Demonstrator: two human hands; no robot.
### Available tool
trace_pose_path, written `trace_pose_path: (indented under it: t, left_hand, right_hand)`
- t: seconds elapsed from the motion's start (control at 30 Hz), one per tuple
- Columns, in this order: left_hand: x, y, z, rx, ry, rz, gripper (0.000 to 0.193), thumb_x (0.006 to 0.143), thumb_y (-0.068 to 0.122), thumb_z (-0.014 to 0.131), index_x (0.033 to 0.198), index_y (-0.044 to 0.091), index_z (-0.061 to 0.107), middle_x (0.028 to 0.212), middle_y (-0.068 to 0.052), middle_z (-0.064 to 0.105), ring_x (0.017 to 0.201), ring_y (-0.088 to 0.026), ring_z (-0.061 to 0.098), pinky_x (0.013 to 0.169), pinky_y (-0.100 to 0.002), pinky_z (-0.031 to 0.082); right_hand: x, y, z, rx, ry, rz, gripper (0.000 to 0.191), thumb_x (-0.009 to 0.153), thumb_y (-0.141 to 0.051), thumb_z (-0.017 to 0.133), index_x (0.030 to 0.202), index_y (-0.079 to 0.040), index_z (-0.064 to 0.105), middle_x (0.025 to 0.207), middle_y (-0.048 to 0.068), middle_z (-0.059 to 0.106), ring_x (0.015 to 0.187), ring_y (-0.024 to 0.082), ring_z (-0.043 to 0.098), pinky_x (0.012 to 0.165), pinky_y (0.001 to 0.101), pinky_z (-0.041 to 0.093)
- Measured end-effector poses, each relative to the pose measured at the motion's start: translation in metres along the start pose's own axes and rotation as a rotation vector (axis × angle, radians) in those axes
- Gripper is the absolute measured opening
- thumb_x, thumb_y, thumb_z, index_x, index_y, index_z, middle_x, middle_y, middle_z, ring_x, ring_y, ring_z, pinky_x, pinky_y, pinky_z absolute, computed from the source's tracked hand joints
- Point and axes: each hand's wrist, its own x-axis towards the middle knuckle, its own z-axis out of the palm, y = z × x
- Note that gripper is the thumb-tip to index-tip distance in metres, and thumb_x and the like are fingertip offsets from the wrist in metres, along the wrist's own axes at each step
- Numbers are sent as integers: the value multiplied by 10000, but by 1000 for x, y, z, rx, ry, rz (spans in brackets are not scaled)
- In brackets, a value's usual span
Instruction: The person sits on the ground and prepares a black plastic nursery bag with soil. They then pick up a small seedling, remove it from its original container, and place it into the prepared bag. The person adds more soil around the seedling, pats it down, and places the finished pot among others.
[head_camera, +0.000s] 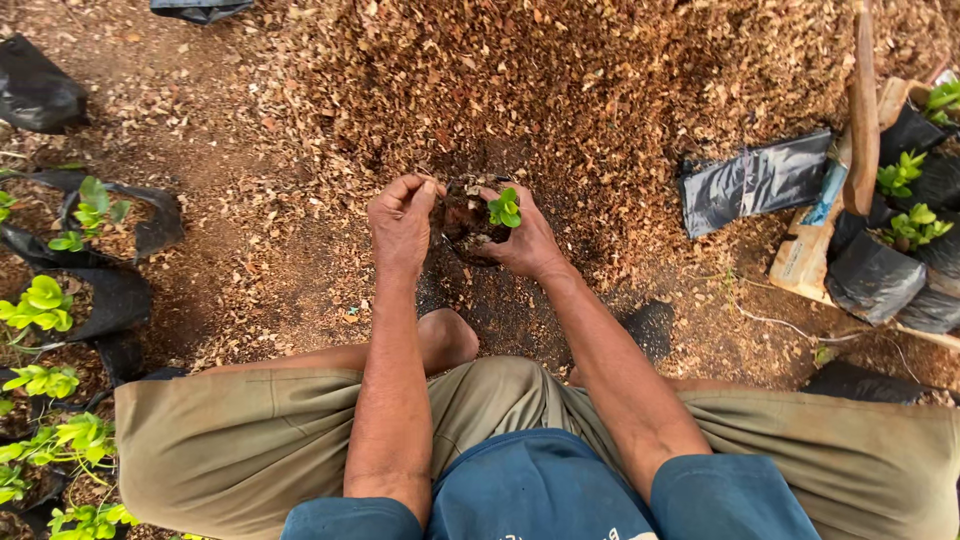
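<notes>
A small black grow bag filled with brown soil stands on the ground just ahead of my knees. A tiny green seedling sits in it near the right rim. My left hand pinches the bag's left rim with fingers closed on it. My right hand cups the right side of the bag, thumb and fingers beside the seedling. Both forearms reach forward over my khaki shorts.
A heap of wood shavings rises behind the bag. Planted bags with seedlings line the left edge. At right lie flat empty black bags, a wooden handle and more planted bags.
</notes>
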Motion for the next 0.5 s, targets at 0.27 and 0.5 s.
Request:
trace_pose_path:
  t: [0.27, 0.5]
  left_hand:
    - [29, 46, -68, 560, 631, 506, 659, 1105, 325, 647, 1579, 46, 283, 1653, -225, 329, 1513, -347, 421, 1232, -501, 427]
    - [23, -43, 12, 628, -75, -231, 372, 903, 189, 746, 1253, 81, 686, 1308, -166, 644, 1200, -303, 634, 1034, -456, 514]
  right_hand:
    - [0, -2, -2, -67, -41, -11, 954, 679, -286, 944, 1509, -270, 472, 1561, 172, 333, 1377, 377, 474, 1144, 453, 432]
    - [-6, -12, -11, -170, 14, -160, 778, 723, -292, 912, 1408, -198, 556, 1517, 224, 400, 1322, 410, 517, 1089, 473, 487]
